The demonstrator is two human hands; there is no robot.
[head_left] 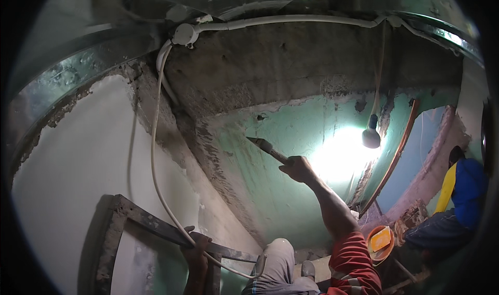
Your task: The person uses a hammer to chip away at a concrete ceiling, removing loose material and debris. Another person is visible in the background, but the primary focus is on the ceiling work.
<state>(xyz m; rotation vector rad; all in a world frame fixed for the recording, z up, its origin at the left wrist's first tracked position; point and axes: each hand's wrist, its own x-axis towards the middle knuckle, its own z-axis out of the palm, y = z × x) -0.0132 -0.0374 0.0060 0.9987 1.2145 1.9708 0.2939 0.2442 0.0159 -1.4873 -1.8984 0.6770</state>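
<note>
My right hand is raised with the arm stretched out, its fingers wrapped round the handle of a paintbrush. The brush points up and left, its dark tip at or close to the patchy green wall; whether it touches, I cannot tell. Lower down, my left hand is closed on a dirty grey frame at the left. A pale cable hangs in a loop past that hand and ends near my knee.
A lit lamp hangs on a wire at the right. Conduit runs overhead from a round junction box. A person in a blue and yellow top is at far right. Near my right sleeve stands an orange bucket. A white wall rises left.
</note>
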